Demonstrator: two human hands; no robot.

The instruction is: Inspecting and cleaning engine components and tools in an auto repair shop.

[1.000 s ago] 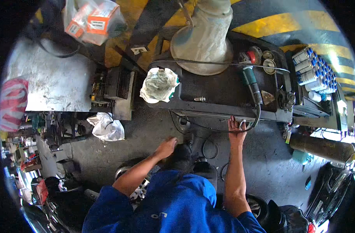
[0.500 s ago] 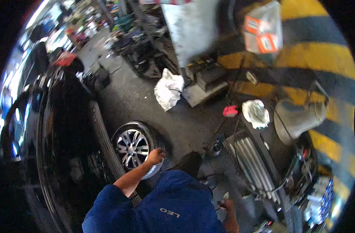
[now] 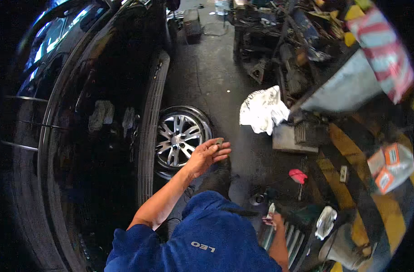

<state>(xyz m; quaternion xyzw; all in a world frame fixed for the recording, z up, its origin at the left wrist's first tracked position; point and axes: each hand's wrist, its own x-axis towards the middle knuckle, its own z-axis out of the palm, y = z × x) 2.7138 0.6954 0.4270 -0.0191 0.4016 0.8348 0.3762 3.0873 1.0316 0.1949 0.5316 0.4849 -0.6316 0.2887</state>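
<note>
My left hand [image 3: 210,155] is out over a loose tyre with a silver alloy wheel [image 3: 175,140], fingers curled round a small grey object [image 3: 219,143] that I cannot make out clearly. The tyre lies beside the running board [image 3: 149,136] of a black car [image 3: 75,149]. At lower right my right hand [image 3: 274,220] grips a small white item [image 3: 271,209], beside long metal bars [image 3: 293,240]. Part of the bars is hidden behind my arm and body.
A white crumpled bag [image 3: 261,109], a grey metal panel [image 3: 338,86] and cluttered machinery [image 3: 261,41] stand to the right, with a red-striped bag [image 3: 383,54]. Below them are a pink cloth [image 3: 297,176], a clear bag of orange boxes [image 3: 390,167] and yellow-black floor stripes [image 3: 338,190].
My view has swung left from the black trolley to the car and wheel. My left hand has risen forward, holding a small object; my right hand has moved down to the lower right.
</note>
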